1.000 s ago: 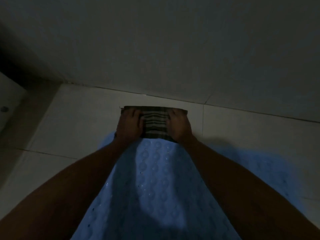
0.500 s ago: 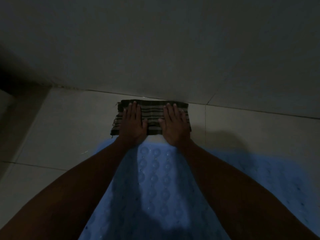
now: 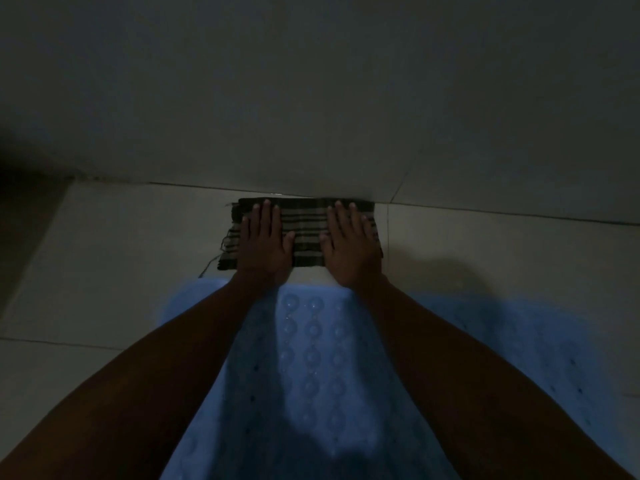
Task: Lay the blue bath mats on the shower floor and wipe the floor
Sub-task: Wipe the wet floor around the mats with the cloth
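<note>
A plain pale wall (image 3: 311, 91) fills the upper half of the view, dim in the low light. A thin angled seam (image 3: 410, 180) crosses its lower right part. At far left a dark shadowed corner (image 3: 20, 161) shows no detail.

Both bare arms stretch straight out ahead, roughly parallel; left hand (image 3: 265, 242) is flat, palm down, fingers together and pointing forward, thumb sticking out toward the middle; right hand (image 3: 351, 245) mirrors it, also flat and spread, thumb inward; neither one's curled around anything.
</note>
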